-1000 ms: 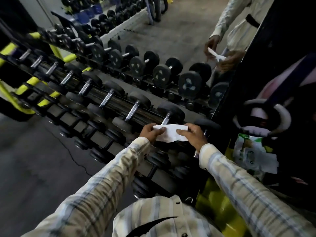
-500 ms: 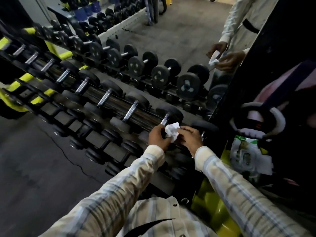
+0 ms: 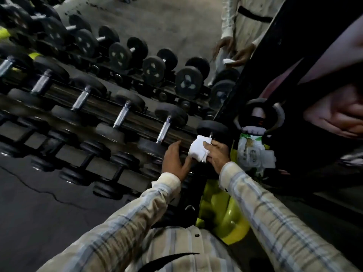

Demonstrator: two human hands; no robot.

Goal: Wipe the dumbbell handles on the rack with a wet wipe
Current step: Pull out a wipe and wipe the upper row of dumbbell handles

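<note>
Wrapping the wet wipe round the handle of the end dumbbell at the rack's far right, the right hand has its fingers curled over the white cloth, which sits just right of the picture's centre, toward two o'clock; only a stub of chrome shows above the wipe. A second ago both hands stretched the wipe flat in front of the rack; half a second ago they were bunching it. Now the left hand has let go and hangs beside the wipe at about nine o'clock from it, fingers relaxed and spread, gripping nothing. Judging by this, the folding is over and the first handle is being wiped. The next dumbbell handle, bare chrome, lies toward eleven o'clock from the wipe, with more beyond it leftward, none yet covered. A wipe packet stands at three o'clock.
</note>
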